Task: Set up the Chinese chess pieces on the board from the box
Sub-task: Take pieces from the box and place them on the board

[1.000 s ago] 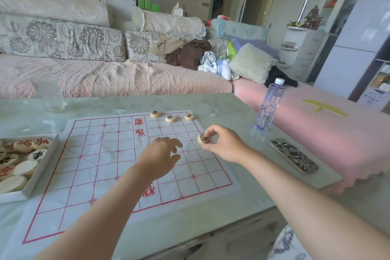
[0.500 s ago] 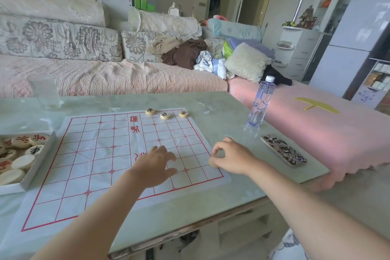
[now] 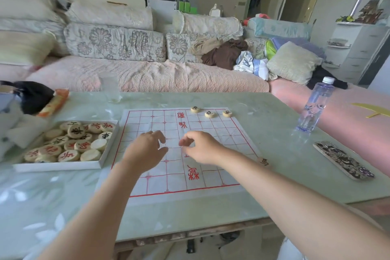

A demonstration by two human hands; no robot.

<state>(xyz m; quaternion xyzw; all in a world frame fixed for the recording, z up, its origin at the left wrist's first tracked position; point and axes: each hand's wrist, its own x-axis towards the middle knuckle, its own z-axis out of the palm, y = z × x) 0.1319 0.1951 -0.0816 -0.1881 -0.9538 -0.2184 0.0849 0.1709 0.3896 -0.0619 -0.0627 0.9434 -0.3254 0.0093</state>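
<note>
A white paper board [image 3: 156, 124] with a red grid lies on the table. Three wooden pieces [image 3: 210, 114] stand along its far right edge, and one more piece [image 3: 263, 161] sits at its near right edge. At the left a white box [image 3: 61, 165] holds several round pieces with red or black characters. My left hand [image 3: 145, 150] hovers over the middle of the board, fingers loosely curled, holding nothing. My right hand [image 3: 200, 146] hangs just right of it over the river line, fingers loosely curled and empty.
A plastic water bottle [image 3: 314, 105] stands at the table's right, with a patterned phone [image 3: 343, 160] lying nearer. A clear glass [image 3: 109, 86] stands at the far edge; a black item and an orange packet [image 3: 52, 103] lie far left. A sofa runs behind the table.
My right hand set the piece down at the board's right edge and let go, then moved left to the board's middle. The view has swung left, bringing the box further in.
</note>
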